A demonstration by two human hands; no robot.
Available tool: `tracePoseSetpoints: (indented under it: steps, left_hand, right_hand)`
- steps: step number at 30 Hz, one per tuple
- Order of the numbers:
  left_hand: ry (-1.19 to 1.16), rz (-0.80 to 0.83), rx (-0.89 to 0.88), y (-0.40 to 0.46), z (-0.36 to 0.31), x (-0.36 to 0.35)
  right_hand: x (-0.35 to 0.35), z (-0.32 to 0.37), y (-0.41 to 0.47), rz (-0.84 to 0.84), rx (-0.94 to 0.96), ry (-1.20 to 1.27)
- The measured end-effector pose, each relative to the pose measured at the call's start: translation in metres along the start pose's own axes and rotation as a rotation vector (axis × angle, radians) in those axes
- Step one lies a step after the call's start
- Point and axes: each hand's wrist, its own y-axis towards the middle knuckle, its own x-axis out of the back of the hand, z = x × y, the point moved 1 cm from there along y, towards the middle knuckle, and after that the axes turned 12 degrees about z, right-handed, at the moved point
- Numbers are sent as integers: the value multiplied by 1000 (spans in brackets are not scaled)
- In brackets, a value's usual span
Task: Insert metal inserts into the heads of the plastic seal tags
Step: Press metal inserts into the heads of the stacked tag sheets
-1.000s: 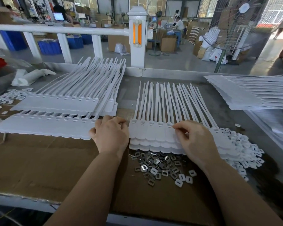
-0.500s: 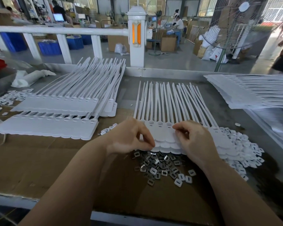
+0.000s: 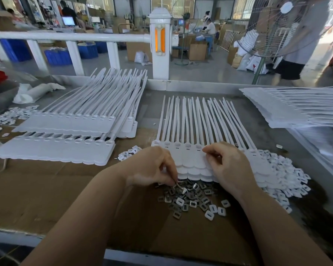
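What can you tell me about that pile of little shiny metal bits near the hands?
The pile of small silvery metal inserts lies loose on the brown cardboard sheet, just in front of the stack of white plastic seal tags. Each piece is a flat, roughly square clip with a slot in the middle. They lie jumbled at all angles. A few white plastic square caps are mixed in at the near edge. The left hand pinches one insert at the pile's top.
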Motion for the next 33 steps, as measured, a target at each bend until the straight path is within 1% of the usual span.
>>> tracePoseSetpoints:
  steps: [3,8,16,18,21,24,26,30,33]
  left_hand:
    - [-35,4,-30,0,-5,-2]
    - [-31,82,-69,4,-20,-15]
    - [-19,60,-87,10,-25,-21]
    - [-54,30,-96,11,-25,-22]
    - [-128,-57,-99,11,-22,-19]
    - [-252,-151,-95,10,-19,-12]
    - [-310,-167,-82,10,-17,-11]
    - [-323,-155,-70,11,-15,-13]
    - [-391,-192,-77,11,-14,-14]
  right_hand:
    - [0,0,0,-4,0,-5]
    - [0,0,0,4,-8,4]
    - [2,0,-1,14,-19,52]
    - [2,0,-1,11,-19,54]
    - [2,0,-1,16,-22,56]
    - [1,-1,-1,7,-25,59]
    - [1,-1,-1,4,-26,60]
    - [1,-1,-1,9,-28,69]
    - [1,0,-2,7,-23,68]
